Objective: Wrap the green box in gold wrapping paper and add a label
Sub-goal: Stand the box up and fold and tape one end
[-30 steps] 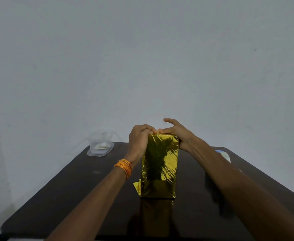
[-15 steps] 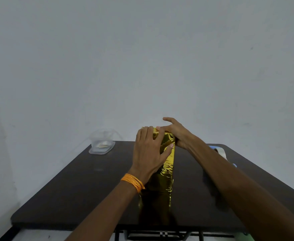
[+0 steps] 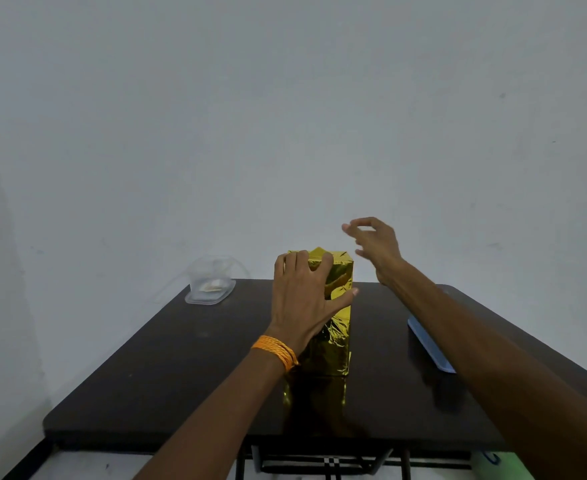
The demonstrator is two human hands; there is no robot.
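Note:
The box (image 3: 337, 313) stands upright in the middle of the dark table (image 3: 167, 368), covered all over in shiny gold wrapping paper; no green shows. My left hand (image 3: 302, 299), with an orange band at the wrist, grips the box's upper part, fingers curled over its top edge and thumb across the front face. My right hand (image 3: 375, 247) hovers in the air just right of and above the box's top, fingers loosely bent, holding nothing. No label is visible on the box.
A clear plastic container (image 3: 210, 284) sits at the table's far left corner. A flat blue object (image 3: 430, 344) lies on the right side, partly behind my right forearm. A plain wall stands close behind the table.
My right hand has let go of the box's top and lifted up to the right. My left hand moved from the top edge onto the box's front and keeps hold. The camera pulled back.

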